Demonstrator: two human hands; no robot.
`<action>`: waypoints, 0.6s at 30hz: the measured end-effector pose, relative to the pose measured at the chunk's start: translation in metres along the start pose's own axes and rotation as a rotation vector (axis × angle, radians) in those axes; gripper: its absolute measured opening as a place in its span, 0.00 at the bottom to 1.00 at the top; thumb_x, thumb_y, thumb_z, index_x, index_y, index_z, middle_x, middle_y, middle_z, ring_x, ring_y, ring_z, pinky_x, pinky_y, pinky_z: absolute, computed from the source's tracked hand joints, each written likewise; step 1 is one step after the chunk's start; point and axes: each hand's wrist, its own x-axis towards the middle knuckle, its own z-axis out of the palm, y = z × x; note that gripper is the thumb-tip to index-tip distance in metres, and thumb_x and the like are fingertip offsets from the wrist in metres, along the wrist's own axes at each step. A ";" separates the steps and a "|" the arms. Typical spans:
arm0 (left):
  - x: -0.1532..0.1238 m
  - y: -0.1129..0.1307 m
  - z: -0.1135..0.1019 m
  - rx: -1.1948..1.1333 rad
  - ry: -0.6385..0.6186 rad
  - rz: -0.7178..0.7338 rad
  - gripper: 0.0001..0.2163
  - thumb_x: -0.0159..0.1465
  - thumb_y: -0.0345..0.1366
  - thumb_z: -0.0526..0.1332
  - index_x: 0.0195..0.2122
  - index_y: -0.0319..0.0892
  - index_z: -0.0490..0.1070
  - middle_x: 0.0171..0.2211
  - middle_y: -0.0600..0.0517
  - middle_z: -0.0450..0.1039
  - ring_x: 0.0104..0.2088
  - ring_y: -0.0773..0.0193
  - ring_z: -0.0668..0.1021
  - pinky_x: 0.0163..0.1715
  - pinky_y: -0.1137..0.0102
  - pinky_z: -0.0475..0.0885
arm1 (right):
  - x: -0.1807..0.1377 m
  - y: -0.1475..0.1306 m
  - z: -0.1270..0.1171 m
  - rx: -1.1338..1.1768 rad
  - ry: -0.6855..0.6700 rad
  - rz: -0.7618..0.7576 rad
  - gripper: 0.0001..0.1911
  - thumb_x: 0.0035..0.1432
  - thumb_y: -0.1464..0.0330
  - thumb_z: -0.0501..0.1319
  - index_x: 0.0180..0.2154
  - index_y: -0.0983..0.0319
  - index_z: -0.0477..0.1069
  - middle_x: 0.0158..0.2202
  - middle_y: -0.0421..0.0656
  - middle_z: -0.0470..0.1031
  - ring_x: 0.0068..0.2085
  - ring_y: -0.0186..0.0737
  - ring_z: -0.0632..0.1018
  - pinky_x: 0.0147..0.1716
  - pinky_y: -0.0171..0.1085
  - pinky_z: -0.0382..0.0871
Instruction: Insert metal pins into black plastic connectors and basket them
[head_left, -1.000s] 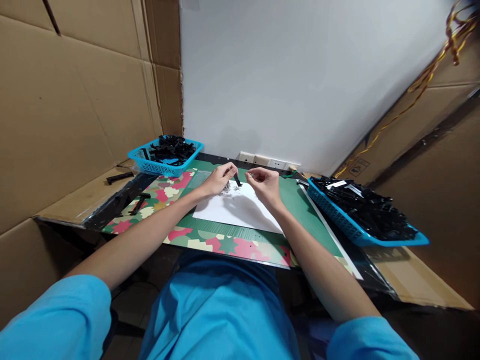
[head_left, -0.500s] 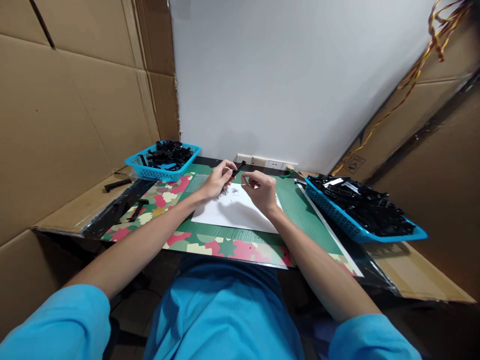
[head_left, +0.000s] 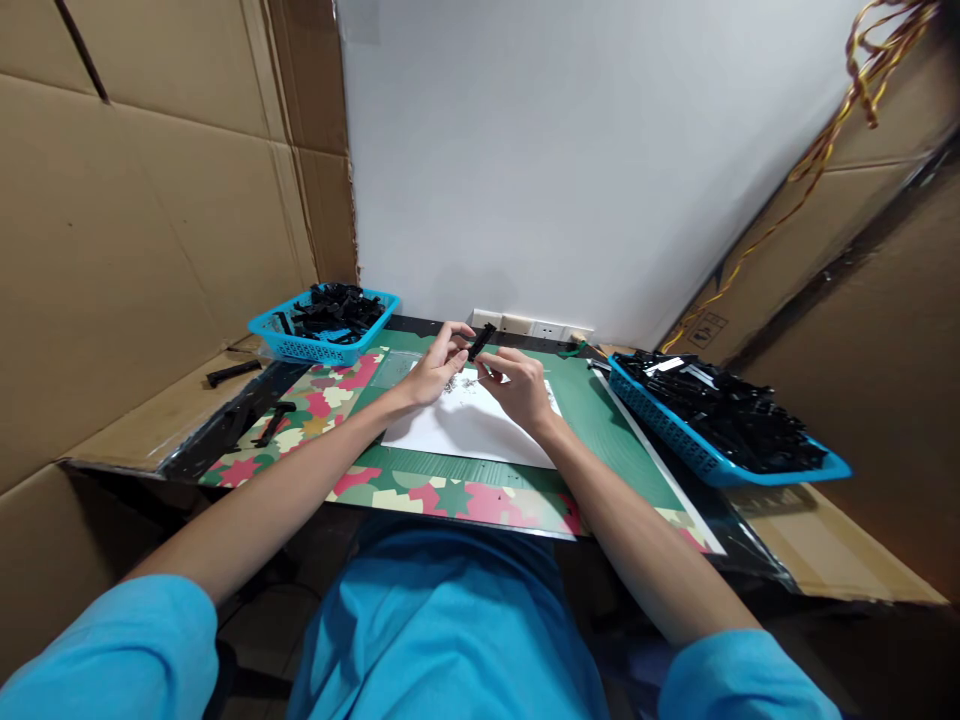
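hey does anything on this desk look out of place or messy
A few things. Two black parts lie loose at the desk's left edge, outside the left basket. The right basket is heaped with black parts and juts past the mat. Small dark bits are scattered on the white sheet by the hands.

Small black part (head_left: 480, 341) is pinched by left hand (head_left: 437, 362) above white sheet (head_left: 465, 425); right hand (head_left: 517, 385) is touching it.

One head-worn camera looks forward and down, close over the green mat (head_left: 600, 420).
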 end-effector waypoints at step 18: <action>-0.002 -0.003 -0.002 0.043 0.005 -0.014 0.18 0.73 0.46 0.63 0.60 0.48 0.64 0.46 0.49 0.69 0.37 0.64 0.73 0.35 0.73 0.67 | -0.002 0.003 0.001 0.066 -0.058 0.019 0.17 0.75 0.63 0.57 0.37 0.55 0.83 0.27 0.42 0.69 0.29 0.40 0.68 0.34 0.38 0.63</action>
